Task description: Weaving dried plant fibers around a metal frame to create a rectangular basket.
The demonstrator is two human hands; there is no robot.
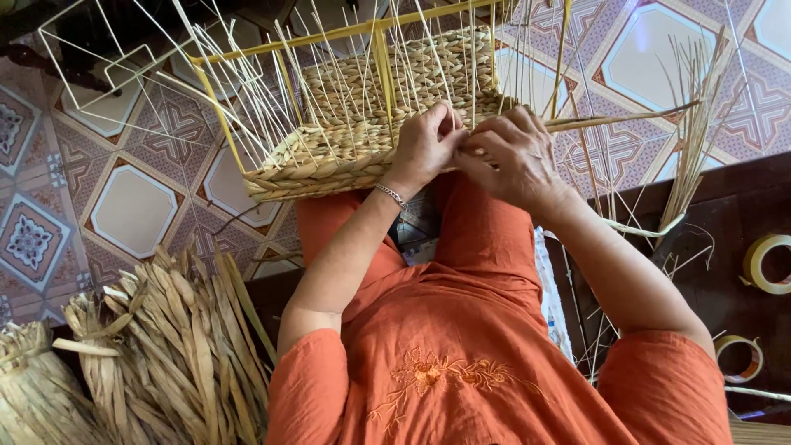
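A half-woven basket [371,99] of pale dried fibre lies on my lap, built on a yellow wire frame [288,43] with many thin upright stakes. My left hand [424,144], with a silver bracelet on the wrist, is curled at the basket's near edge and pinches a fibre strand. My right hand [515,156] touches it and grips the same strand [618,119], which trails off to the right. The fingertips are hidden between the two hands.
Bundles of dried leaves [165,346] stand at the lower left. A white wire frame [99,66] lies on the patterned tile floor at the upper left. Two tape rolls [770,264] [740,358] and loose stalks [692,124] lie on the dark wooden surface to the right.
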